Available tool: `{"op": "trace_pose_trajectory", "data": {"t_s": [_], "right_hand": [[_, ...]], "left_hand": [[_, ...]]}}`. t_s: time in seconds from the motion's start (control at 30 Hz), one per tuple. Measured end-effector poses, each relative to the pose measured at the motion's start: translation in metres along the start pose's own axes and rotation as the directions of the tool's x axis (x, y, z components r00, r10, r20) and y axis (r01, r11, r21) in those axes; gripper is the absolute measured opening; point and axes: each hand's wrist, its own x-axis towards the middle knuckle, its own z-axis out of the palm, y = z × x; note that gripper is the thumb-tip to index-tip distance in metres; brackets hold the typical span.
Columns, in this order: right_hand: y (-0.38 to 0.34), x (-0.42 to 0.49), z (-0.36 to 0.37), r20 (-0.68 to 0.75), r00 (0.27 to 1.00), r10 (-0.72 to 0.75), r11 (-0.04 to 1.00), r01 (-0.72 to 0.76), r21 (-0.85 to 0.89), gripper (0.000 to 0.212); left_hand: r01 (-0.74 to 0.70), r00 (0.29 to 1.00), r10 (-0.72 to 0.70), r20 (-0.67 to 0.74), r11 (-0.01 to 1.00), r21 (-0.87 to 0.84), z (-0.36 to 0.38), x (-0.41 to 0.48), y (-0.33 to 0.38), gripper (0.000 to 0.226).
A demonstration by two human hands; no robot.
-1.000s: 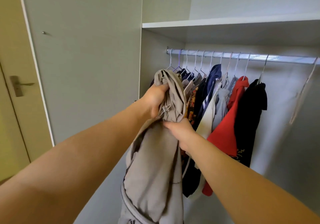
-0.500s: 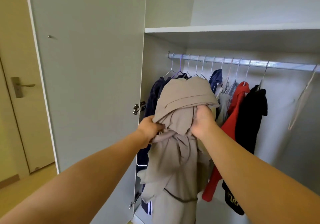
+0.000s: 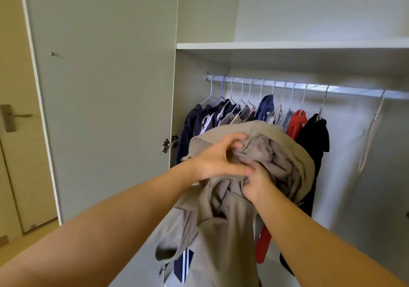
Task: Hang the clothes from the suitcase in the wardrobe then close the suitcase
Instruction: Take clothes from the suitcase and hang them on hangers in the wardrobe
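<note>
One wardrobe [image 3: 309, 9] in front of you, its one visible door [image 3: 106, 87] swung open to the left. One shelf [image 3: 287, 45] runs across the inside, with one metal rail [image 3: 309, 86] beneath it. Hanger hooks on the rail: about twelve, counted left to right. Most carry packed garments, dark blue and grey at the left, then one red top [image 3: 297, 125] and one black top [image 3: 316, 136]. One bare hanger [image 3: 369, 136] hangs alone, well apart on the right. The task's item, one taupe garment [image 3: 221, 231], is bunched in front of the hung row and below rail height, its lower part drooping past the frame bottom. You hold it with both hands. Your left hand [image 3: 217, 160] has its fingers curled over the top of the bundle, pinching a fold. Your right hand [image 3: 256, 182] is just below and touching the left, fist closed in the cloth. Whether a hanger sits inside the bundle cannot be told. Two door hinges show, the upper hinge [image 3: 169, 143] and the lower hinge [image 3: 162, 269]. One small knob [image 3: 52, 53] is on the door face. One lever handle [image 3: 13, 116] is on the room door at far left.
</note>
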Motion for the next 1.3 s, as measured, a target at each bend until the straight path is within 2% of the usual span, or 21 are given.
{"op": "trace_pose_trajectory", "data": {"t_s": [0.03,0.07,0.13,0.17,0.23,0.3,0.37,0.43,0.5,0.6,0.7,0.83,0.87,0.93,1.03,1.1,1.17,1.2,1.23,1.27,1.3], "right_hand": [[-0.004,0.001,-0.001,-0.013,1.0,0.012,0.999,-0.012,0.046,0.031],[-0.009,0.0,-0.001,-0.01,1.0,0.022,0.995,-0.021,0.098,0.035],[-0.019,-0.005,-0.001,-0.024,0.999,0.039,0.986,-0.034,0.162,0.043],[-0.024,-0.007,-0.001,-0.035,0.999,0.027,0.986,-0.021,0.167,0.043],[-0.03,-0.011,-0.005,-0.047,0.999,0.0,0.982,0.009,0.188,0.043],[-0.032,-0.014,-0.011,-0.046,0.999,0.001,0.988,0.006,0.157,0.044],[-0.028,-0.014,-0.016,-0.067,0.997,0.026,0.999,-0.025,0.019,0.043],[-0.023,-0.015,-0.022,-0.128,0.99,0.062,0.993,-0.074,-0.089,0.042],[-0.018,-0.012,-0.028,-0.17,0.983,0.075,0.985,-0.1,-0.142,0.041],[-0.012,-0.014,-0.029,-0.135,0.983,0.128,0.943,-0.163,-0.291,0.032],[-0.007,-0.02,-0.023,-0.128,0.981,0.148,0.817,-0.194,-0.543,0.033],[-0.008,-0.03,-0.018,0.013,0.999,0.046,0.739,-0.025,-0.673,0.075],[-0.007,-0.032,-0.018,0.072,0.997,0.042,0.722,0.02,-0.692,0.076],[-0.006,-0.042,-0.009,0.154,0.984,0.088,0.689,0.051,-0.723,0.054],[-0.004,-0.044,0.0,0.14,0.989,0.056,0.693,0.062,-0.719,0.023],[0.001,-0.036,0.0,0.091,0.996,-0.005,0.694,0.069,-0.717,0.025],[0.007,-0.031,-0.001,0.007,0.999,-0.051,0.656,0.038,-0.754,0.023],[0.009,-0.027,-0.004,-0.023,0.996,-0.083,0.55,0.026,-0.834,0.027],[0.01,-0.024,-0.007,-0.035,0.993,-0.115,0.341,0.006,-0.94,0.033],[0.009,-0.025,-0.008,-0.026,0.985,-0.17,0.072,-0.014,-0.997,0.037],[0.008,-0.027,-0.008,0.028,0.975,-0.221,-0.148,-0.005,-0.989,0.04]], "left_hand": [[-0.018,0.999,0.011,0.047,0.99,0.143,-0.002,-0.005,-0.007,0.088],[0.016,0.997,-0.03,0.077,0.985,0.173,-0.006,-0.01,-0.014,0.094],[0.216,0.965,-0.224,0.135,0.974,0.07,-0.016,-0.018,-0.026,0.096],[0.316,0.93,-0.324,0.173,0.946,0.074,-0.02,-0.024,-0.029,0.089],[0.403,0.867,-0.447,0.221,0.889,0.219,-0.025,-0.03,-0.034,0.052],[0.403,0.888,-0.44,0.133,0.885,0.235,-0.027,-0.03,-0.032,0.016],[0.418,0.907,-0.411,-0.09,0.905,0.076,-0.034,-0.024,-0.026,0.02],[0.347,0.873,-0.353,-0.337,0.934,-0.081,-0.044,-0.016,-0.016,0.018],[0.257,0.837,-0.331,-0.436,0.941,-0.222,-0.051,-0.007,-0.004,0.024],[0.131,0.838,-0.362,-0.409,0.861,-0.492,-0.044,0.002,0.018,0.032],[0.047,0.843,-0.364,-0.396,0.783,-0.621,-0.033,0.008,0.036,0.032],[0.006,0.899,-0.304,-0.315,0.729,-0.684,-0.025,0.01,0.047,0.032],[0.019,0.927,-0.269,-0.262,0.731,-0.682,-0.022,0.009,0.05,0.034],[0.039,0.963,-0.209,-0.171,0.734,-0.678,-0.016,0.008,0.056,0.038],[0.033,0.973,-0.18,-0.141,0.719,-0.694,-0.01,0.008,0.061,0.035],[0.015,0.953,-0.197,-0.232,0.791,-0.611,-0.009,0.007,0.056,0.029],[0.071,0.913,-0.17,-0.37,0.961,-0.267,-0.011,0.002,0.047,0.02],[0.141,0.907,-0.111,-0.406,0.989,0.045,-0.013,-0.001,0.043,0.018],[0.218,0.914,-0.063,-0.4,0.909,0.355,-0.014,-0.004,0.039,0.02],[0.273,0.919,-0.036,-0.392,0.775,0.57,-0.018,-0.006,0.036,0.026],[0.306,0.914,-0.026,-0.404,0.7,0.645,-0.021,-0.008,0.036,0.03]]}}
